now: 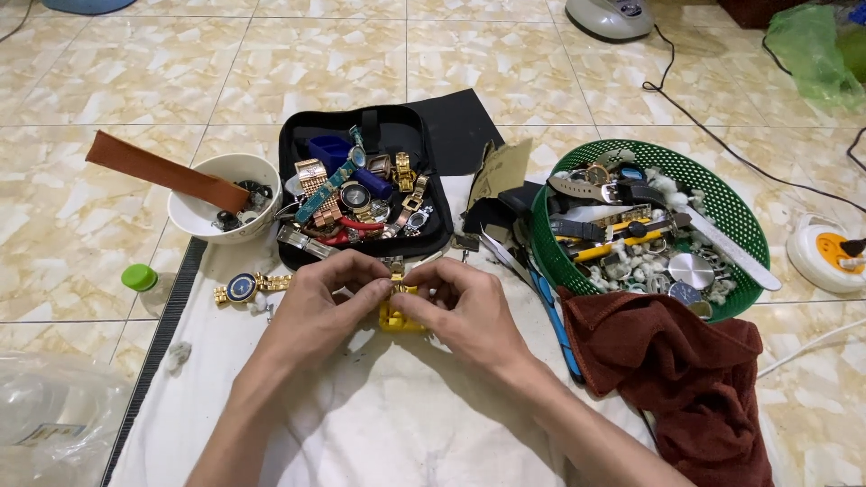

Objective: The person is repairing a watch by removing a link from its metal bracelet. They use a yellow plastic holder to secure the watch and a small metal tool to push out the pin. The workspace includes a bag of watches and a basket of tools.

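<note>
My left hand (329, 298) and my right hand (460, 302) meet over a white cloth (379, 424), fingertips pinched together on a small gold watch part (395, 271). Below the fingers sits a yellow block-shaped holder (397, 316), partly hidden by both hands. Just behind the hands lies an open black case (361, 185) filled with several watches and straps. A gold watch with a blue dial (242, 288) lies on the cloth to the left of my left hand.
A white bowl (225, 198) with a brown leather strap (162, 169) stands at the left. A green basket (649, 225) of watch parts and tools sits at the right, a dark red towel (686, 370) in front of it. Cables cross the tiled floor at the right.
</note>
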